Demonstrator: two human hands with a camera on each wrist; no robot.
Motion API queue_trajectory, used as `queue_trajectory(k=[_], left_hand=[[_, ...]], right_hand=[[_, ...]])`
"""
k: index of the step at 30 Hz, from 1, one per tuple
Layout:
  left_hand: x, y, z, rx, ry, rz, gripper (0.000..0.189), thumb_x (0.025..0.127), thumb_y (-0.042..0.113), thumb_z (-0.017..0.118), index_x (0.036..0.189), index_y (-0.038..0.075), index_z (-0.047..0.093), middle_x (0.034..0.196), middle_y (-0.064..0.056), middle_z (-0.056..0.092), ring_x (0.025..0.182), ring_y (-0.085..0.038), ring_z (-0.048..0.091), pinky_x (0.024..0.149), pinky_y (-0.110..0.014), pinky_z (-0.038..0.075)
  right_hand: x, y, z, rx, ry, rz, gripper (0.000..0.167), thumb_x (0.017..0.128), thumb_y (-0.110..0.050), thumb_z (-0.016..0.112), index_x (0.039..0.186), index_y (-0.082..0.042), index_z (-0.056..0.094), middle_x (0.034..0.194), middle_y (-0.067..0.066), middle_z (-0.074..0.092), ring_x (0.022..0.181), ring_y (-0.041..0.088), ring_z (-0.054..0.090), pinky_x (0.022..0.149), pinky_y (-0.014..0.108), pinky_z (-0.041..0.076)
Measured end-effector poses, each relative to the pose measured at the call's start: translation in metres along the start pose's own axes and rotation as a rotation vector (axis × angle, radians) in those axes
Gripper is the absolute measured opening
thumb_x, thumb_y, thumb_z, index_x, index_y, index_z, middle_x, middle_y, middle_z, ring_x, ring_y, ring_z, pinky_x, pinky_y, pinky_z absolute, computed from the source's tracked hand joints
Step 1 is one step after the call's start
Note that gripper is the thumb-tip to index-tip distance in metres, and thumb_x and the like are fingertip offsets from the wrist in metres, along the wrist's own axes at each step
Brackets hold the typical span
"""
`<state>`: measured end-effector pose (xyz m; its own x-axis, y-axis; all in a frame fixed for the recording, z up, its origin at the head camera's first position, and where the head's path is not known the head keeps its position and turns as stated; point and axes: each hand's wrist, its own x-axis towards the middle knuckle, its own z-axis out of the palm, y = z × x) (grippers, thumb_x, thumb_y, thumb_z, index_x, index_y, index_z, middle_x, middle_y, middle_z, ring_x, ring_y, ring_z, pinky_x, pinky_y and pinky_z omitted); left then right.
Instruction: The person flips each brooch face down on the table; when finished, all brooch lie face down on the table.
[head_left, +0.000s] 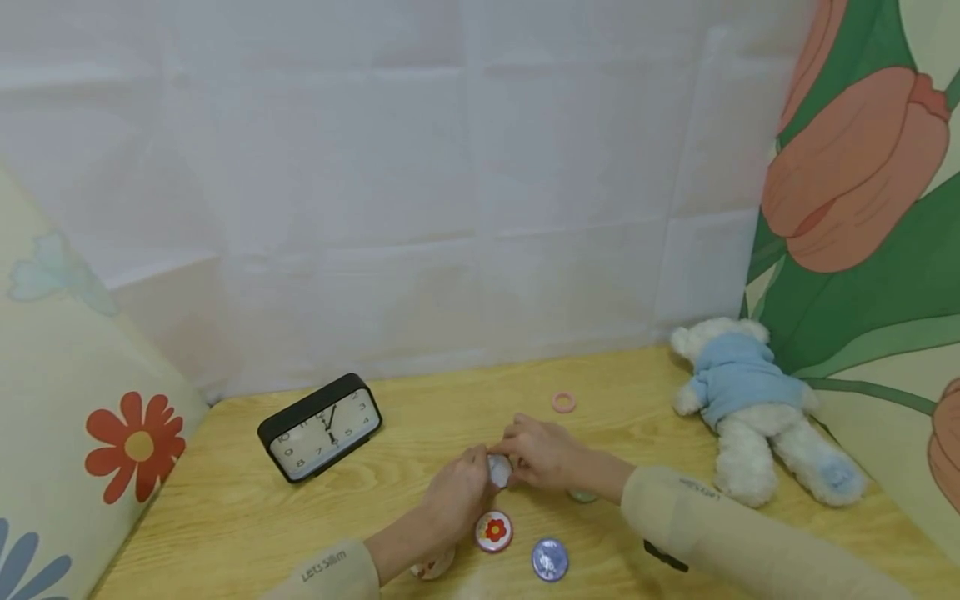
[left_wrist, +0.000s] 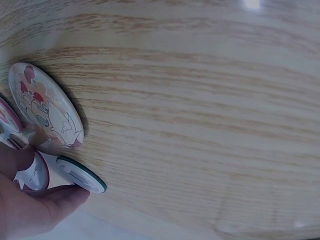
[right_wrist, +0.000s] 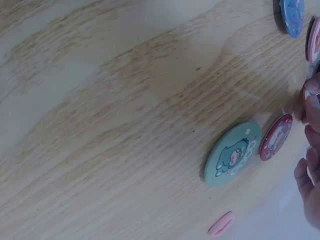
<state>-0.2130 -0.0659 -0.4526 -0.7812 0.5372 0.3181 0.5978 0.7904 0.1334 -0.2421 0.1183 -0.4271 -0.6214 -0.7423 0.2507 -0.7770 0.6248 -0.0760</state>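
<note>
1. Yellow wood-grain table (head_left: 442,417), head view. I see both hands meeting near its front: left hand (head_left: 456,498) gripping a pale disc (head_left: 499,473), right hand (head_left: 543,454) pinching its other side. Disc sits between them, just beyond the red-flower badge (head_left: 494,531). Blue badge (head_left: 551,559) nearer me, right of that. Green badge (head_left: 583,496) mostly hidden under the right forearm. Pink ring (head_left: 563,402) further back. Black clock (head_left: 321,427) at left, tilted; white teddy (head_left: 750,417) in blue top at right.
2. Left wrist view: I get thumb and fingers around a red-rimmed disc (left_wrist: 39,172); a fingertip touches a green-edged disc (left_wrist: 80,175). Character badge (left_wrist: 47,105) lies just beside them.
3. Right wrist view: fingers at the frame edge, mostly cropped; I can't tell the grip from this angle alone. Red badge (right_wrist: 276,137) shows close by, between the fingers and the green badge.
</note>
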Motion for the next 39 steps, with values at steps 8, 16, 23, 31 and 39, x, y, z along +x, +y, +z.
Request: queue_trajectory(k=[8, 16, 23, 31, 39], left_hand=[[0.000, 0.000, 0.003, 0.077, 0.022, 0.041, 0.033, 0.083, 0.015, 0.077, 0.096, -0.007, 0.057, 0.079, -0.009, 0.054, 0.069, -0.023, 0.061, 0.059, -0.032, 0.056], [0.000, -0.001, 0.003, 0.126, -0.049, 0.044, 0.034, 0.085, 0.023, 0.075, 0.095, -0.007, 0.062, 0.080, -0.007, 0.050, 0.078, -0.020, 0.056, 0.069, -0.033, 0.055], [0.001, -0.001, 0.002, 0.165, -0.061, 0.052, 0.034, 0.085, 0.025, 0.075, 0.096, -0.005, 0.063, 0.082, -0.007, 0.052, 0.083, -0.021, 0.055, 0.073, -0.034, 0.054], [0.000, 0.000, 0.002, 0.216, -0.086, 0.064, 0.036, 0.088, 0.026, 0.072, 0.100, -0.006, 0.063, 0.093, -0.015, 0.059, 0.095, -0.028, 0.061, 0.083, -0.036, 0.055], [0.001, -0.002, -0.005, 0.135, -0.155, 0.037, 0.045, 0.094, 0.031, 0.065, 0.114, -0.009, 0.061, 0.115, -0.026, 0.061, 0.114, -0.037, 0.058, 0.096, -0.046, 0.050]], right_hand=[[0.001, 0.001, 0.007, -0.048, -0.024, -0.009, 0.042, 0.078, -0.032, 0.080, 0.115, -0.013, 0.071, 0.096, -0.002, 0.064, 0.088, 0.012, 0.050, 0.072, 0.019, 0.048], [0.001, 0.007, 0.016, -0.042, -0.018, -0.043, 0.039, 0.079, -0.031, 0.079, 0.109, -0.009, 0.071, 0.104, 0.003, 0.063, 0.097, 0.017, 0.053, 0.085, 0.026, 0.048], [0.001, 0.008, 0.015, 0.003, -0.033, -0.042, 0.036, 0.078, -0.028, 0.078, 0.109, -0.011, 0.072, 0.109, 0.005, 0.063, 0.101, 0.019, 0.053, 0.089, 0.028, 0.049], [0.000, 0.006, 0.014, -0.014, -0.059, -0.037, 0.037, 0.080, -0.029, 0.077, 0.112, -0.010, 0.072, 0.117, 0.008, 0.063, 0.106, 0.021, 0.054, 0.094, 0.030, 0.048], [-0.005, 0.008, 0.010, 0.044, -0.042, -0.049, 0.038, 0.084, -0.028, 0.075, 0.113, -0.004, 0.069, 0.119, 0.012, 0.063, 0.113, 0.026, 0.055, 0.100, 0.035, 0.047]])
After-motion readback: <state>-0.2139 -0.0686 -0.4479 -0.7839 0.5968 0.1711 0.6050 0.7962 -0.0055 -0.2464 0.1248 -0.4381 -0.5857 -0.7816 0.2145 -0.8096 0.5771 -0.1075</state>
